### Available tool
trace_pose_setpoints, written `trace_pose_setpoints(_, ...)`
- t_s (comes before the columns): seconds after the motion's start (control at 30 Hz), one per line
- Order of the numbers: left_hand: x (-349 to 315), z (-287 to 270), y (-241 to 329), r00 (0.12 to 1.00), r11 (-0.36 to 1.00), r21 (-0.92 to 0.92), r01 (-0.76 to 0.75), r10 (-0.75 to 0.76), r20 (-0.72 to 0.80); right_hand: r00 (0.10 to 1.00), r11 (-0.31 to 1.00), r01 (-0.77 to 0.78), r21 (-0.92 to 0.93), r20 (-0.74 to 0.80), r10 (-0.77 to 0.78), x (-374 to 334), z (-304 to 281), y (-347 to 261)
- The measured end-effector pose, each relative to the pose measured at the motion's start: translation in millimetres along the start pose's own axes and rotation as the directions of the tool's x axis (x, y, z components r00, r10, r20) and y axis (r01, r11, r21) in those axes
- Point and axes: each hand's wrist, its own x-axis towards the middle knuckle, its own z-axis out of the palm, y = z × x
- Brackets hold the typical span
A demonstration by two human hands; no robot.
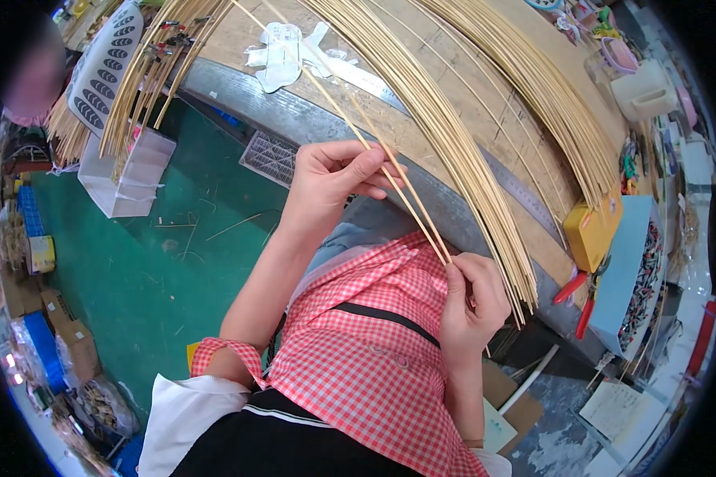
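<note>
- Wooden workbench (pixel 485 87) with a grey metal edge fills the upper middle of the frame; a green floor (pixel 135 270) lies below it at the left, strewn with a few stray slivers.
- Two thin bamboo strips (pixel 390 171) are the things in hand. Their long axis runs on a diagonal, from the upper left of the bench down to the lower right, ending over the red checked apron (pixel 374 350).
- Left hand (pixel 338 179) sits higher up the strips, near the middle of the frame, fingers closed narrowly with thumb and forefinger pinching them.
- Right hand (pixel 469 306) sits at the strips' lower ends, right of centre, fingers curled shut around the tips.
- Both hands are on the strips, so neither is nearer; the left grips mid-length, the right grips the near end.
- Just beside the right hand, a broad fan of bamboo strips (pixel 485 183) arcs over the bench and overhangs its edge, apart from the held pair.
- At the right edge stand a yellow box (pixel 593 230), red-handled pliers (pixel 577 298) and a blue tray (pixel 632 270) of small parts.
- A white box (pixel 127 179) stands on the floor at the upper left.
</note>
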Motion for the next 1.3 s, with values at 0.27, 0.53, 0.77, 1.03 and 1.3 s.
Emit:
trace_pose_setpoints(0.27,-0.8,-3.0,0.0,0.999,1.000,0.002,-0.020,0.019,0.049,0.999,0.999,0.029,0.018,0.015,-0.029,0.5,-0.7,-3.6)
trace_pose_setpoints(0.53,-3.6,-1.0,4.0,0.998,1.000,-0.025,0.012,-0.010,0.066,0.995,0.994,-0.044,0.105,0.091,0.034,0.4,-2.8,-0.7)
trace_pose_setpoints(0.77,-1.5,-9.8,10.6,0.998,0.997,0.040,-0.067,0.067,0.001,0.993,0.998,0.052,-0.025,0.106,-0.050,24.9,-6.5,12.6)
trace_pose_setpoints(1.03,-0.7,-14.6,16.4,0.997,0.994,0.081,-0.070,0.071,-0.008,0.986,0.890,0.162,-0.426,0.102,-0.131,60.3,9.1,46.8)
trace_pose_setpoints(1.3,0.0,-14.4,10.6,0.998,0.996,0.064,-0.066,0.066,0.001,0.984,0.937,0.124,-0.327,-0.080,-0.158,56.5,-0.1,38.9)
